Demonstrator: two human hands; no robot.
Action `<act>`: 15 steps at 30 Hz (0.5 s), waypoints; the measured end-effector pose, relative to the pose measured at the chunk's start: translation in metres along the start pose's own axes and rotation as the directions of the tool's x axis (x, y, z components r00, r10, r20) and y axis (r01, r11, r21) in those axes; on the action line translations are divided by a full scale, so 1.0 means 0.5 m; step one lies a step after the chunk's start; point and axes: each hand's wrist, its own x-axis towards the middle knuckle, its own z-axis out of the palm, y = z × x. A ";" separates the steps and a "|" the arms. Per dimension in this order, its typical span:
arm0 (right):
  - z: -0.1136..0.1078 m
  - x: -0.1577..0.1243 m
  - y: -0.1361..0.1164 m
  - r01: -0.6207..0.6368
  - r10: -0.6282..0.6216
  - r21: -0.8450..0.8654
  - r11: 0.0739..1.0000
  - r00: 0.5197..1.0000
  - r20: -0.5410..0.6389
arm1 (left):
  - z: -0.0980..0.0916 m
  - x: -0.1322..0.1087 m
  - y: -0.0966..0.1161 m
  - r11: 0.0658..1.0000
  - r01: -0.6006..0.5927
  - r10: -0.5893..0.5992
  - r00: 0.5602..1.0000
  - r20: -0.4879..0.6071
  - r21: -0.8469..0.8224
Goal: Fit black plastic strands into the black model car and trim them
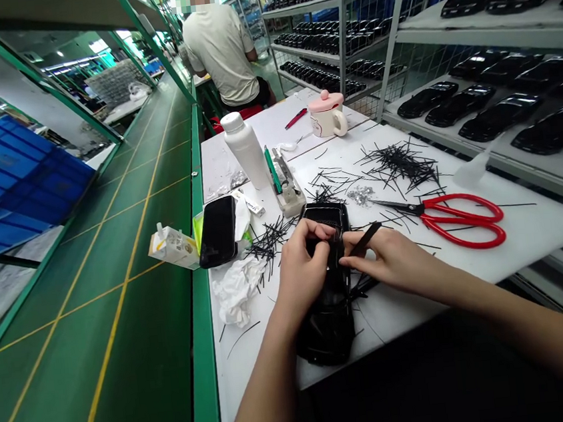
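Note:
A glossy black model car lies lengthwise on the white tabletop in front of me, partly covered by my hands. My left hand rests over its middle with the fingers curled in a pinch; whatever they hold is hidden. From the right side, my right hand reaches to the car's edge, closed around a slim flat black tool whose far end sticks up past the fingers. Its working tip does not show clearly. Thin black strips are scattered left of the car, and a larger pile of black strips lies beyond my right hand.
Red-handled scissors lie at right. Crumpled tissue, a phone, a drink carton, a white bottle and a lidded mug stand around. A green conveyor runs left; racks of model cars stand right. A person sits ahead.

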 end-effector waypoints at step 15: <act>0.025 -0.027 0.023 -0.016 0.027 0.109 0.994 0.995 -0.092 | -0.001 -0.005 0.006 0.998 0.001 -0.003 1.000 0.022 0.066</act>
